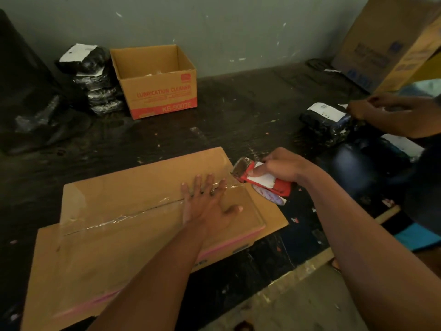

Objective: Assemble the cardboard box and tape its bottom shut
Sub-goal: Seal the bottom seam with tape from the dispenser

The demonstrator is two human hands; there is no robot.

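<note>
A brown cardboard box (114, 206) stands bottom-up on the dark floor, its two flaps closed along a centre seam. A strip of clear tape (133, 215) runs along that seam from the left edge towards the right edge. My left hand (210, 201) lies flat with spread fingers on the taped seam near the box's right end. My right hand (279, 167) grips a red tape dispenser (260, 180) just past the box's right edge, its toothed blade pointing at the tape, which stretches from the box to the dispenser.
An open box printed "LUBRICATION CLEANER" (157, 80) stands at the back by the wall, with stacked black-wrapped parcels (95, 80) to its left. Another person's hands (381, 108) work on a black parcel (327, 125) at the right. A big carton (386, 44) leans at top right.
</note>
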